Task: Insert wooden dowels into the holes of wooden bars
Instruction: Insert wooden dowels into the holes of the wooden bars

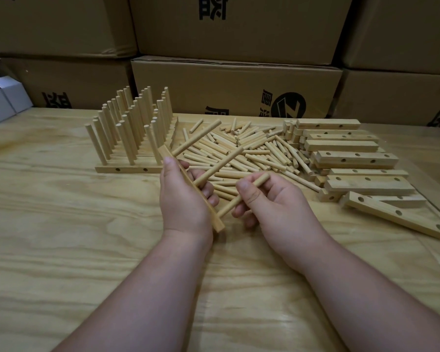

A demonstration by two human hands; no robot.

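Head view: left hand [186,199] grips a light, stiff bar [188,185]; right hand [269,199] pinches a smooth dowel [244,194] mid-length, probably best held nearer its entering end.

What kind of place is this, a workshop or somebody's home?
Probably a small workshop or warehouse packing area, not a home. Stacked cardboard boxes line the back, and the plywood table holds loose dowels, drilled wooden bars and finished dowel racks.
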